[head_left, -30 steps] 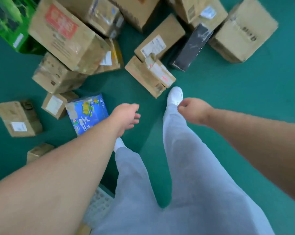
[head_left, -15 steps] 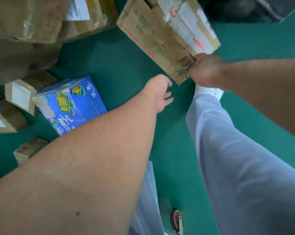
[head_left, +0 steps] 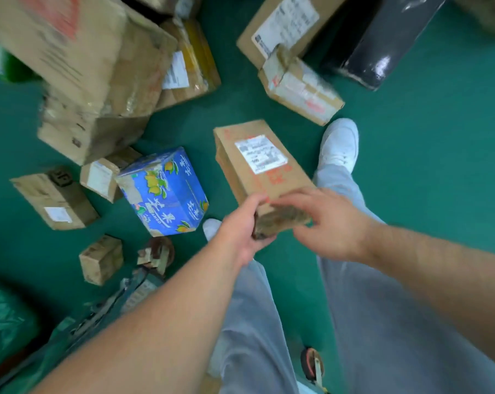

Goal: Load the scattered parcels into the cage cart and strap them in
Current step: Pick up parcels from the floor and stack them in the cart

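A long brown cardboard parcel with a white label and red writing is lifted off the green floor, and I hold it by its near end. My left hand grips its lower left corner. My right hand grips the near end from the right, fingers over the top face. Part of the cage cart's base and a caster wheel show at the bottom of the view. Several other parcels lie scattered on the floor ahead.
A blue fruit-printed box lies left of the held parcel. Small brown boxes lie further left, with a big carton pile behind. A taped parcel and a black wrapped parcel lie ahead right. My white shoe stands on the floor.
The brown parcel has come up off the floor into both hands. My left hand, empty before, now grips its corner. The view has pulled back from the pile.
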Demonstrator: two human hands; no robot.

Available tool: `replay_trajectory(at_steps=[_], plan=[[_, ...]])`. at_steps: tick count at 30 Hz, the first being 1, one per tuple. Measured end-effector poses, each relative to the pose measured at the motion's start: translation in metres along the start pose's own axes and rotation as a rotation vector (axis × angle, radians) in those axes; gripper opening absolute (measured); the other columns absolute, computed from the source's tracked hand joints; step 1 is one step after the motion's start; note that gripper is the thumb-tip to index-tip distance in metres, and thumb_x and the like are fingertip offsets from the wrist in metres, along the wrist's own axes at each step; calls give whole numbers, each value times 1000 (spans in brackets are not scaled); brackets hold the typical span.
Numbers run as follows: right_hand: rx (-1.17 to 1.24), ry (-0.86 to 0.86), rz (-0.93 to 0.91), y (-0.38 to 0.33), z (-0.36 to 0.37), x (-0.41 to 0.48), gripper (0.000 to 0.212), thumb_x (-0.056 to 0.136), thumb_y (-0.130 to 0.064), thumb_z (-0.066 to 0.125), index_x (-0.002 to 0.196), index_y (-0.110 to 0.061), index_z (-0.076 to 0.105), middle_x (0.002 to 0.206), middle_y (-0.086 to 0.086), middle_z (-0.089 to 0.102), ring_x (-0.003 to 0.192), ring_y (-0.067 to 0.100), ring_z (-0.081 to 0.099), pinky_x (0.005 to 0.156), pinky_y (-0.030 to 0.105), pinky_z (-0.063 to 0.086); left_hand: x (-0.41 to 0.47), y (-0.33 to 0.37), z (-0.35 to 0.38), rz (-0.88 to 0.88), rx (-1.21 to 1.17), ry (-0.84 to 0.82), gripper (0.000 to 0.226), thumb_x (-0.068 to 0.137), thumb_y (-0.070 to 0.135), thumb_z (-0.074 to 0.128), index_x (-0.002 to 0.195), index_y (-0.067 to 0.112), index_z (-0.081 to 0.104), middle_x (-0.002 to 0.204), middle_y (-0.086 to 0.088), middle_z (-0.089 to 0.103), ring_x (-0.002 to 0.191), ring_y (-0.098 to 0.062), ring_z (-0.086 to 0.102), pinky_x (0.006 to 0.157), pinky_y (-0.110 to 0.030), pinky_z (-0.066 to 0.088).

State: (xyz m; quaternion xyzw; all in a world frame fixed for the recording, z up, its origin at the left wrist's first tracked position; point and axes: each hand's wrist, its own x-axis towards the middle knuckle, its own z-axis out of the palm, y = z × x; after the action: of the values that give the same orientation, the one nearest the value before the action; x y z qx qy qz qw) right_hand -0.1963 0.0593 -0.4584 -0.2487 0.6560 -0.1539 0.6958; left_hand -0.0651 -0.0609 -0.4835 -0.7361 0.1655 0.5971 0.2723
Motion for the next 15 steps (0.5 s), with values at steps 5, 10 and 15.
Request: replay_trajectory(at_steps=[5,10,15], plan=[[418,287,312,-45,-42,-107,81,82,-67,60,154,-40,35,156,-5,37,143,18,39,120,43,33,-140,-14,-12,74,-109,-101,17,100,35,57,104,23,69,99,-5,77,105,-26,68,105,-48,49],[589,42,295,-111,-89,-195,58,82,-72,63,136,-62,44,127,-17,66,113,14,67,105,48,50,-255,-38,-13,183,-189,-245,43,81,40,67,119,19,70,114,-12,71,106,-28,64,101,-47,51],[482,25,179,-187,-98,-268,35,94,-54,62,123,-69,52,110,-8,76,106,20,71,97,44,55,-355,-66,-23,315,-306,-285,55,81,44,68,128,16,67,116,-14,68,107,-29,62,98,-48,52]])
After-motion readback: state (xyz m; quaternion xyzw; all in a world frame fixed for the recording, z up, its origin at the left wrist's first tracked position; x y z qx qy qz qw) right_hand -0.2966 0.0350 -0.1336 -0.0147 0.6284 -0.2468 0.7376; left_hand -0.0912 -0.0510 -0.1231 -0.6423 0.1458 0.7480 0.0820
